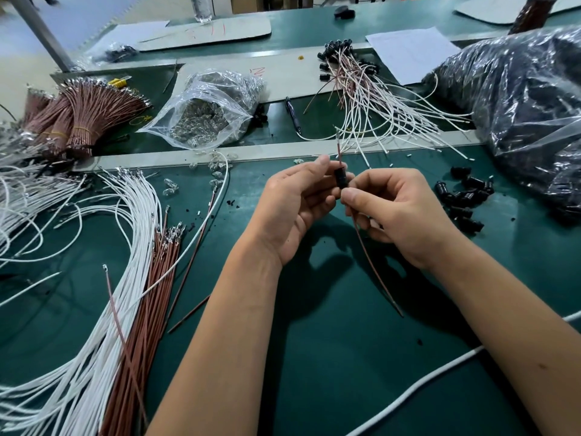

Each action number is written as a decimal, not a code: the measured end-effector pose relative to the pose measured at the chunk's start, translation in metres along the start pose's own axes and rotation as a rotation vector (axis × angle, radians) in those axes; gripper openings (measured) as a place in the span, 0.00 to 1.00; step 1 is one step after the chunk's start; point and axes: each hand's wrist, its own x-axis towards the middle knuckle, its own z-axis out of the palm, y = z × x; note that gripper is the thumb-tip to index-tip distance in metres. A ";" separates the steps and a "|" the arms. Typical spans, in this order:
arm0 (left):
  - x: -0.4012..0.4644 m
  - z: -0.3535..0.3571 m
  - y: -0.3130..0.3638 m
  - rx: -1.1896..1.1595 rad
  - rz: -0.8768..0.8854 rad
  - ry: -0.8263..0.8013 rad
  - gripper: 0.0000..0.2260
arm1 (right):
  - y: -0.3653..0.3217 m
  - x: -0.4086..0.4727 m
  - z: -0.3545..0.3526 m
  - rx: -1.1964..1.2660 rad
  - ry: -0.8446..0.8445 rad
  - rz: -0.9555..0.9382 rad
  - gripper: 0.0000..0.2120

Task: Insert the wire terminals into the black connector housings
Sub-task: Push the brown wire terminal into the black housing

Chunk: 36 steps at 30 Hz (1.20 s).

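Above the green mat my left hand (295,202) pinches a black connector housing (341,177) between thumb and fingers. A brown wire (374,265) runs through the housing; its terminal end sticks out of the top and its tail hangs down toward me. My right hand (396,212) pinches this wire just below the housing. Loose white wires (125,234) and brown wires (147,294) with terminals lie fanned out on the left. A small heap of loose black housings (462,196) lies to the right of my hands.
A clear bag of small metal parts (207,111) lies at the back centre. Finished housings with wires (374,99) pile up behind my hands. A large plastic bag of black parts (528,111) fills the right. Bundled brown wires (78,118) sit at back left.
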 end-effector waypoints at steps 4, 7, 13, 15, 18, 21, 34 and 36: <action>0.000 0.000 -0.001 -0.014 0.025 -0.019 0.06 | -0.001 -0.001 0.001 -0.001 -0.010 -0.006 0.08; 0.001 -0.002 -0.001 -0.041 0.039 -0.039 0.06 | -0.002 -0.001 0.001 0.004 -0.010 -0.013 0.08; 0.001 -0.003 -0.004 -0.017 0.086 -0.058 0.10 | -0.003 -0.002 0.003 -0.008 0.022 -0.030 0.07; 0.001 -0.003 -0.003 -0.027 0.083 -0.060 0.09 | -0.004 -0.001 0.003 -0.014 0.044 -0.023 0.08; 0.000 -0.003 -0.002 -0.079 0.078 -0.071 0.10 | -0.004 -0.001 0.002 0.015 0.018 -0.008 0.08; 0.000 -0.004 -0.002 -0.125 0.072 -0.054 0.11 | -0.003 -0.001 0.003 0.041 -0.021 0.012 0.08; -0.002 -0.004 0.001 -0.163 0.104 -0.036 0.11 | -0.003 -0.002 0.004 0.060 -0.108 0.019 0.05; -0.002 -0.004 0.002 -0.150 0.119 -0.036 0.11 | -0.001 -0.002 0.004 0.051 -0.104 0.015 0.01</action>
